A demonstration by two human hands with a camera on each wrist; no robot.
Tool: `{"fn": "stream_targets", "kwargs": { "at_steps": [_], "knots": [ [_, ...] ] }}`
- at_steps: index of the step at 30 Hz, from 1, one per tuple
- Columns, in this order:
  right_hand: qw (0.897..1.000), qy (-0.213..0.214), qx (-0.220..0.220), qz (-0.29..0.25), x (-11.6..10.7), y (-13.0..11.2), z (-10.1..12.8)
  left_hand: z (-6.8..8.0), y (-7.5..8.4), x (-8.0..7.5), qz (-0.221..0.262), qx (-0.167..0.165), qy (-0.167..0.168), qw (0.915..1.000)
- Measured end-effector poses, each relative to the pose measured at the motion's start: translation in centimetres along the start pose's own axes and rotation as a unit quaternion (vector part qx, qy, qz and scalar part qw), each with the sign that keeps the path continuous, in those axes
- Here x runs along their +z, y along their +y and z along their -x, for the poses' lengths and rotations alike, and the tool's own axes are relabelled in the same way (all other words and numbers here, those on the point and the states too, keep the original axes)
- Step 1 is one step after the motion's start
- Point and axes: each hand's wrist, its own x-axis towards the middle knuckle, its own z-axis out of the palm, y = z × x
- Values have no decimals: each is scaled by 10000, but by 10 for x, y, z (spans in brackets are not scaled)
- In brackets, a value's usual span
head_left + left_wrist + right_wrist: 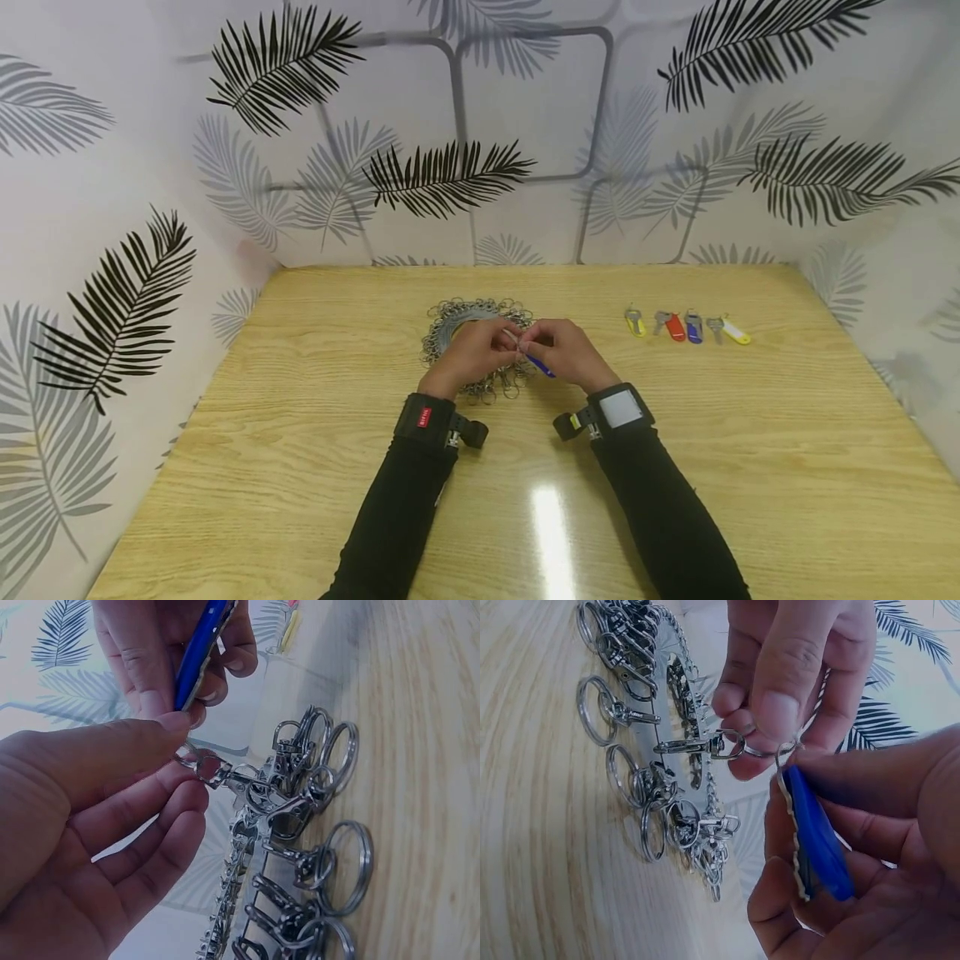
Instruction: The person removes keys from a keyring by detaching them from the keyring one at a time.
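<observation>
My left hand [474,352] pinches a metal split ring [757,753] between thumb and forefinger. That ring hangs from a swivel clasp [694,746] hooked on the edge of a round grey rack [448,327]. In my right hand [572,354], thumb and fingers grip a key with a blue plastic tag [817,836]. The key's toothed edge [799,851] lies along the tag. Both hands' fingertips meet at the ring, over the rack's right side. Fingers partly cover the exact spot where the key's small ring and the split ring meet.
Many more clasps with split rings [346,866] hang around the rack. To the right on the wooden table [315,467] lie several keys in a row, with a yellow tag [636,323], a red tag [676,327], a blue tag [693,330] and another yellow tag [737,332]. Leaf-patterned walls [525,208] stand behind.
</observation>
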Motion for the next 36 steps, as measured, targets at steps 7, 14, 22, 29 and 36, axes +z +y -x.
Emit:
{"fn": "stream_targets", "kwargs": {
  "at_steps": [7,14,22,29,36],
  "knots": [
    [9998,159,-48,-70,-1,4,-2,1,-1,-1,159,180,-67,9997],
    [9971,79,-337,-675,-3,3,0,-1,-1,-2,-12,443,459,9980],
    [9953,77,-624,-740,-2,4,2,-1,3,-2,391,-79,938,9948],
    [9921,575,-1097,-184,3,10,-2,-1,6,-2,538,23,1208,9912],
    [9894,845,-1173,-157,3,9,-2,1,4,-3,465,53,1410,9889]
  ]
}}
